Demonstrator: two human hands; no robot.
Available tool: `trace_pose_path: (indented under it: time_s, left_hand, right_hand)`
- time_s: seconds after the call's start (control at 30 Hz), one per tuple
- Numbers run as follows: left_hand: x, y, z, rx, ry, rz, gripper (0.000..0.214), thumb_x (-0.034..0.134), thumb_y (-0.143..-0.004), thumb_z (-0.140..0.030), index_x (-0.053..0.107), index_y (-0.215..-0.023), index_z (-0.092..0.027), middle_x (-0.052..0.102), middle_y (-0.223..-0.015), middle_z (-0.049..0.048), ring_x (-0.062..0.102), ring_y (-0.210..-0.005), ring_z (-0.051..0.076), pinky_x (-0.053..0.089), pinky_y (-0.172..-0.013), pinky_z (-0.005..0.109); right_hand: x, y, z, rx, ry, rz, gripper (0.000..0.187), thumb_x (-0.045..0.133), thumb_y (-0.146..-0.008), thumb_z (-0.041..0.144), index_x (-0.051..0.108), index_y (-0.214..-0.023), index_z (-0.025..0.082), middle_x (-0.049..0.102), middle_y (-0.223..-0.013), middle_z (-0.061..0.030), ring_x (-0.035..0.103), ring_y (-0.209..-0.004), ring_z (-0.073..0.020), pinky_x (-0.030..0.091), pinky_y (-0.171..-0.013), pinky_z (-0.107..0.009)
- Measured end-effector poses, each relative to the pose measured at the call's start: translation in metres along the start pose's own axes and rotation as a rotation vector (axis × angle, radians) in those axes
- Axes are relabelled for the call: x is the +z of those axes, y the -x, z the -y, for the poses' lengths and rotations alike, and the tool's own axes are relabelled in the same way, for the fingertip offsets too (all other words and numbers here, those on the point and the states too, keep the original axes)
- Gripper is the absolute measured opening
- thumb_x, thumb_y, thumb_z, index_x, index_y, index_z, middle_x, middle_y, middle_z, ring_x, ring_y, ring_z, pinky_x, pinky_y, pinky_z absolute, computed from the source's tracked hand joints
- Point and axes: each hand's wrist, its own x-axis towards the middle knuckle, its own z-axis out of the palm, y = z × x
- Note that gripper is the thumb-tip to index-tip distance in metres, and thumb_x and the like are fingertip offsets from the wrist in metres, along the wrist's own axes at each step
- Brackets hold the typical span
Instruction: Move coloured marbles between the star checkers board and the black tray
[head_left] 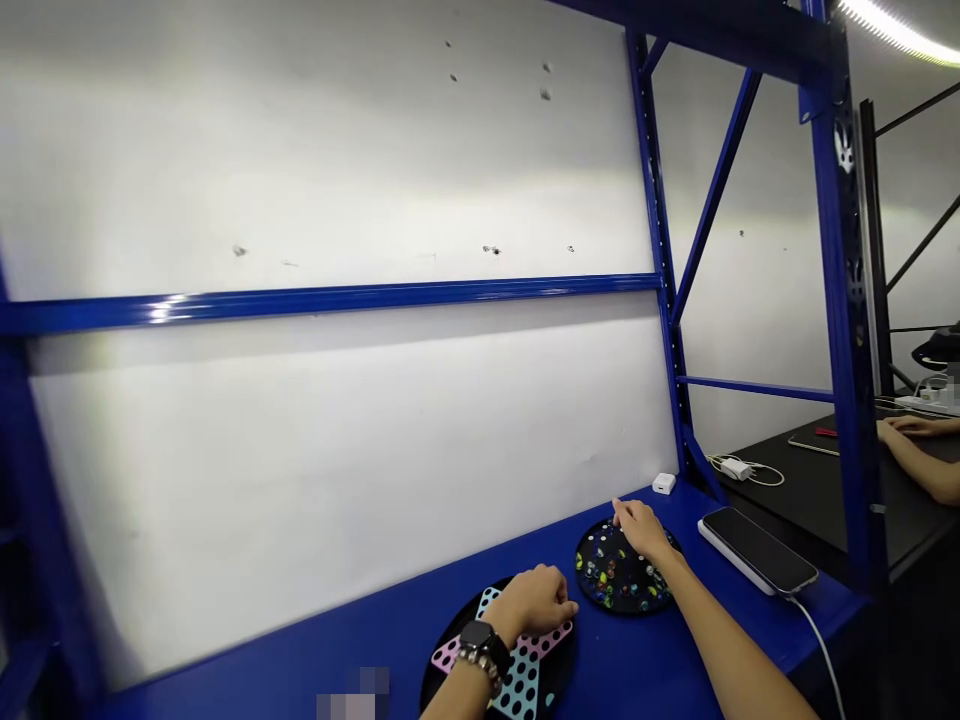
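Observation:
My left hand [538,598], with a dark watch and a beaded bracelet at its wrist, hovers over a board [517,685] of pink and light-blue strips with rows of dark round holes. That board lies in a round black tray [429,690]. The left fingers are curled in, and whatever they hold is hidden. My right hand [637,528] reaches over the far side of a second round black tray [600,598], which holds several shiny, marble-like coloured pieces [611,572] and small white ones. Its fingers bend down close together; anything between them is too small to make out.
Both trays rest on a blue tabletop [360,655] inside a blue metal frame [337,300]. A phone [761,548] lies on a white block, a cable trailing from it. A small white case [664,484] stands behind. Another person's arm [926,460] rests on the black table at right.

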Motion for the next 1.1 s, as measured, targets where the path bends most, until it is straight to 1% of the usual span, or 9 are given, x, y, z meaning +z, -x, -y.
trace_pose_path:
  time_s: [0.23,0.43,0.6,0.7,0.8,0.9,0.97,1.03,1.1]
  left_hand:
    - [0.002,-0.002,0.003,-0.005,0.138,0.191,0.024,0.062,-0.081,-0.043,0.073,-0.081,-0.022,0.076,-0.084,0.0033,0.069,-0.075,0.022,0.046,-0.057,0.026]
    - [0.003,-0.018,-0.007,0.056,0.13,-0.19,0.027,0.049,-0.093,-0.04,0.068,-0.102,-0.023,0.075,-0.101,0.0043,0.068,-0.094,0.022,0.05,-0.078,0.029]
    - [0.009,-0.026,-0.023,0.091,0.087,-0.192,0.025,0.057,-0.086,-0.026,0.067,-0.109,-0.026,0.07,-0.117,0.0028,0.064,-0.11,0.024,0.049,-0.091,0.032]
    - [0.005,-0.008,-0.018,0.184,0.152,-0.313,0.031,0.051,-0.088,-0.024,0.064,-0.116,-0.028,0.066,-0.123,0.0018,0.063,-0.111,0.021,0.048,-0.094,0.031]
    - [0.004,0.027,0.0,0.177,0.213,-0.395,0.033,0.046,-0.091,-0.031,0.063,-0.119,-0.028,0.064,-0.127,0.0027,0.061,-0.115,0.022,0.047,-0.1,0.033]
    - [0.016,0.059,0.021,0.038,0.111,-0.327,0.044,0.051,-0.087,-0.042,0.063,-0.126,-0.024,0.064,-0.13,0.0083,0.058,-0.12,0.03,0.045,-0.104,0.045]
    - [0.032,0.071,0.028,-0.063,0.035,-0.227,0.066,0.062,-0.077,-0.052,0.06,-0.134,-0.021,0.056,-0.143,0.0136,0.049,-0.132,0.039,0.038,-0.11,0.056]
    - [0.048,0.074,0.028,-0.104,0.021,-0.166,0.08,0.061,-0.076,-0.057,0.049,-0.146,-0.02,0.042,-0.155,0.0153,0.034,-0.144,0.041,0.027,-0.117,0.058]
    - [0.058,0.068,0.023,-0.077,0.024,-0.172,0.079,0.054,-0.082,-0.056,0.041,-0.151,-0.02,0.035,-0.159,0.0146,0.028,-0.148,0.038,0.022,-0.12,0.058]
  right_hand:
    - [0.0,0.003,0.002,-0.002,-0.038,0.005,0.057,0.025,-0.1,0.051,0.061,-0.066,0.021,0.07,-0.076,-0.006,0.063,-0.072,-0.0213,0.042,-0.07,-0.029]
    - [0.003,0.001,0.002,-0.004,-0.026,0.001,0.055,0.029,-0.1,0.051,0.062,-0.067,0.021,0.072,-0.083,-0.0068,0.064,-0.08,-0.0215,0.04,-0.071,-0.028]
    - [0.006,-0.002,-0.003,-0.006,-0.012,-0.004,0.056,0.028,-0.101,0.049,0.063,-0.068,0.021,0.073,-0.086,-0.0065,0.064,-0.083,-0.0209,0.04,-0.075,-0.028]
    - [0.007,-0.002,-0.002,-0.008,-0.006,0.005,0.055,0.029,-0.101,0.049,0.064,-0.07,0.02,0.072,-0.087,-0.0064,0.064,-0.085,-0.021,0.039,-0.077,-0.028]
    - [0.008,0.001,0.002,-0.032,-0.014,0.029,0.055,0.03,-0.101,0.05,0.064,-0.07,0.02,0.071,-0.084,-0.0071,0.062,-0.083,-0.0216,0.038,-0.076,-0.029]
    - [0.011,0.008,0.012,-0.076,-0.007,0.063,0.055,0.029,-0.101,0.05,0.063,-0.07,0.02,0.069,-0.082,-0.0066,0.061,-0.08,-0.0209,0.037,-0.074,-0.03]
    - [0.016,0.015,0.022,-0.113,0.013,0.081,0.053,0.03,-0.101,0.05,0.062,-0.071,0.02,0.067,-0.084,-0.0061,0.06,-0.08,-0.0198,0.037,-0.075,-0.029]
    - [0.022,0.024,0.033,-0.165,0.05,0.099,0.051,0.03,-0.101,0.048,0.062,-0.072,0.019,0.066,-0.085,-0.0059,0.059,-0.082,-0.0191,0.037,-0.077,-0.029]
    - [0.03,0.033,0.045,-0.235,0.093,0.128,0.049,0.031,-0.102,0.046,0.062,-0.074,0.019,0.065,-0.088,-0.0058,0.059,-0.086,-0.0193,0.037,-0.081,-0.031]
